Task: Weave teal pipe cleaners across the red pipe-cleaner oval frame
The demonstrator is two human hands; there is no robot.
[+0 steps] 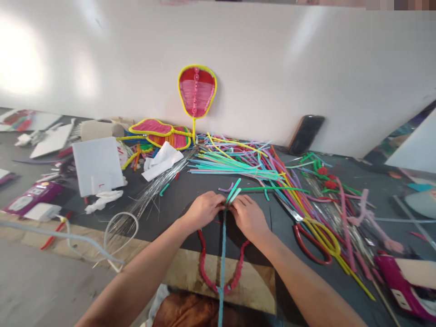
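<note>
My left hand [205,210] and my right hand [250,217] meet at the middle of the dark table, fingertips pinched together. Between them they grip the top of a blue fuzzy pipe-cleaner stem [223,254], which runs down toward my lap. Teal and light green pipe-cleaner ends [234,192] stick up past my fingers. Below the hands, a dark pink fuzzy strip [204,268] curves in a U and meets the blue stem at its bottom. A green pipe cleaner [275,188] stretches to the right from near my right fingers. My fingers hide the exact joint.
Behind lie bundled turquoise pipe cleaners [235,167] and many loose coloured ones. Red-handled scissors [311,245] rest at right; a phone [306,135] leans on the white board [252,59]. A yellow-edged pink paddle shape [196,93] stands upright. Thin wires [160,181] and purple devices [32,198] lie around.
</note>
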